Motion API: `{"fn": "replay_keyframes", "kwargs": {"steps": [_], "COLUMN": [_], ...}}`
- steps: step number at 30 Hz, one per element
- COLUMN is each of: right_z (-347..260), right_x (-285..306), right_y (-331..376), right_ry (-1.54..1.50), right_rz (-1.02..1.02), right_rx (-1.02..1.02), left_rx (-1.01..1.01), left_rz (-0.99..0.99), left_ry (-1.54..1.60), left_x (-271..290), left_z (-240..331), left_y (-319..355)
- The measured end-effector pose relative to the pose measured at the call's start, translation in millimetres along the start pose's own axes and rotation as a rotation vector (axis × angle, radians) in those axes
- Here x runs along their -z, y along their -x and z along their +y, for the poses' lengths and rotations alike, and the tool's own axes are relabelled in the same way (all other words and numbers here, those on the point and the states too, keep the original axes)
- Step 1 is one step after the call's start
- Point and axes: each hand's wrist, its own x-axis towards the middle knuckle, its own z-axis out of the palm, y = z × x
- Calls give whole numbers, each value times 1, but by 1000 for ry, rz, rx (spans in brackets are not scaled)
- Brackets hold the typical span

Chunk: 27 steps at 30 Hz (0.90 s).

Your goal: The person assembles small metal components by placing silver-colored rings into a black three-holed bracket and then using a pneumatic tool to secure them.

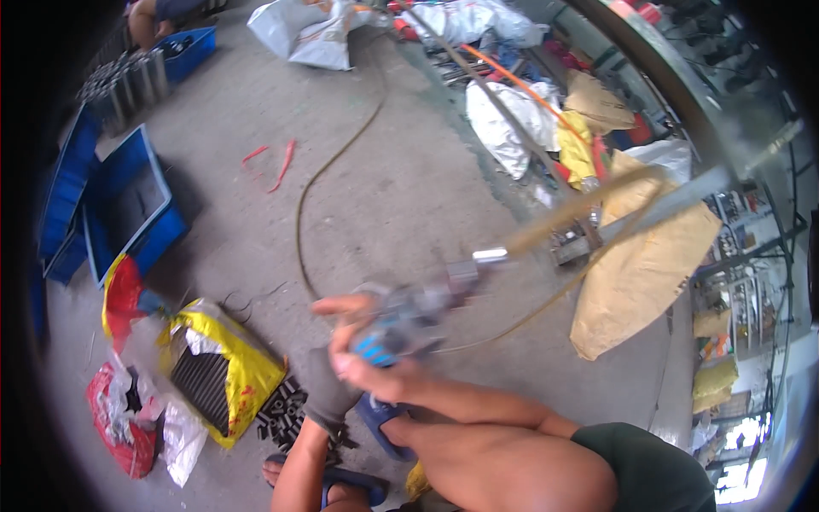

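Concrete workshop floor, grey and dusty, fills the view; clutter rings it.

Right hand, bare: closed around the body of a pneumatic hand tool, grey metal with blue grip patches, just below frame centre. Fingers wrap the tool from above and below; motion blur softens the detail. Tool's metal fitting points toward 2 o'clock, where a tan air hose joins it and loops away toward the upper right. A thinner dark hose curves across the floor from centre toward 12 o'clock.

Left hand, in a dark grey glove: sits directly under the tool at 6 o'clock, touching the right hand's side. Cannot tell whether it grips anything.

Surroundings:
- 8 o'clock: yellow sack, torn open, packed with dark metal cylinders; loose cylinders spilled beside it, just left of the gloved hand
- 7 o'clock: red bag
- 9–10 o'clock: blue plastic crates
- 12–1 o'clock: white sacks
- 3 o'clock: large tan sack
- 6 o'clock: person's bare knees and blue sandals
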Motion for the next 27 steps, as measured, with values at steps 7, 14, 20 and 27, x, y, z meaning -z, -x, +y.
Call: {"fn": "replay_keyframes", "kwargs": {"steps": [7, 14, 20, 27], "right_z": [14, 177, 224, 211], "right_x": [89, -17, -94, -118], "right_y": [-14, 60, 152, 143], "right_ry": [-107, 92, 316, 473], "right_rz": [744, 534, 92, -41], "right_rx": [261, -454, -860, -812], "left_rx": [202, 555, 755, 607], "left_rz": [133, 726, 1395, 1699], "left_ry": [133, 100, -281, -396], "left_x": [105, 207, 224, 228], "left_z": [85, 126, 138, 88], "left_y": [32, 277, 505, 653]}}
